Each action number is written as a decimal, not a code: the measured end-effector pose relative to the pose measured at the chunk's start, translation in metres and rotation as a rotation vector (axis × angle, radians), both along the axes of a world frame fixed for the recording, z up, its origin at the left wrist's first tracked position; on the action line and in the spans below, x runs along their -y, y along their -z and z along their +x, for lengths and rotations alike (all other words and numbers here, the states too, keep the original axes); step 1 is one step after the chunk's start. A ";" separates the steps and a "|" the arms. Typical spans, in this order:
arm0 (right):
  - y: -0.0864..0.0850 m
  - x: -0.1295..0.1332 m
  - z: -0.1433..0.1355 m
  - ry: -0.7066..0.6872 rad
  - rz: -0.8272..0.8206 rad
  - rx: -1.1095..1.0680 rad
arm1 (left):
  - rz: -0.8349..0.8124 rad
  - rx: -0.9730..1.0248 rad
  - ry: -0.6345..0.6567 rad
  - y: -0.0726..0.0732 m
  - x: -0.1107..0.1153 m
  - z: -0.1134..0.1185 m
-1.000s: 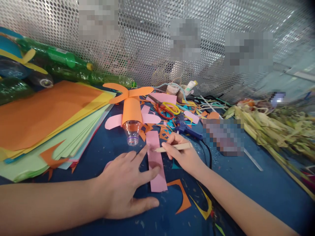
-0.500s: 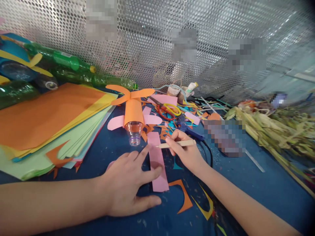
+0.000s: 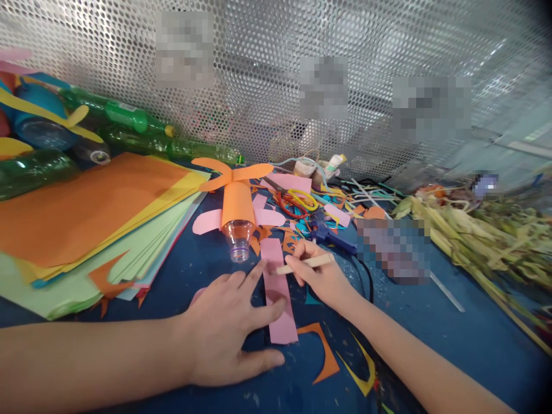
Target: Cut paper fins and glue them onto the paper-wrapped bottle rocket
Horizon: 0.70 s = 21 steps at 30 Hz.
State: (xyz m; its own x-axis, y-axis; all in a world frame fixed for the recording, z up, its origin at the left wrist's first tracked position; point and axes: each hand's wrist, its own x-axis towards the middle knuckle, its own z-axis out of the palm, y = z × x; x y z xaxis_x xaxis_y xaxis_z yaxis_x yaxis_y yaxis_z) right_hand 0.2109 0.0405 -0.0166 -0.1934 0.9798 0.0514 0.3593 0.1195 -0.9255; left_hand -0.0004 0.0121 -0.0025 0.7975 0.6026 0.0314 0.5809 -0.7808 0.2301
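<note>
A strip of pink paper lies lengthwise on the blue table. My left hand rests with fingers spread, its fingertips pressing on the strip's left side. In my right hand is a pale pen, pinched between thumb and fingers, with its tip on or just over the strip's upper part. Just beyond my left hand is a plastic bottle wrapped in orange paper, with orange petal shapes at its far end and pink flaps at its sides. A pink scrap is partly hidden under my left hand.
Coloured paper sheets are stacked at left, below green bottles. Scissors, a blue glue gun with a black cord and paper scraps lie beyond my right hand. Corn husks cover the right side. A perforated metal panel stands behind.
The pen's tip has shifted slightly down the pink strip and my right hand has tilted with it. My left hand keeps its place on the paper. The whole view has shifted slightly.
</note>
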 end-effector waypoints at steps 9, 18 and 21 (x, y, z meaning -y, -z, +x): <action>0.003 -0.001 0.001 -0.002 0.027 0.020 | -0.022 0.020 -0.003 0.002 0.001 -0.002; 0.003 -0.002 -0.001 0.005 0.025 0.028 | 0.001 0.023 -0.030 0.003 0.002 0.001; 0.005 -0.002 -0.001 -0.005 0.033 0.023 | 0.009 0.030 -0.033 0.002 0.002 0.001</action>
State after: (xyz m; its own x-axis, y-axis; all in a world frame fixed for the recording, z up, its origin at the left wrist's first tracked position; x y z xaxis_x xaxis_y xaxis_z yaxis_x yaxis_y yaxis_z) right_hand 0.2102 0.0429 -0.0214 -0.1998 0.9767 0.0789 0.3798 0.1514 -0.9126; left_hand 0.0004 0.0100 -0.0046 0.7756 0.6283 0.0606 0.5995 -0.7633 0.2407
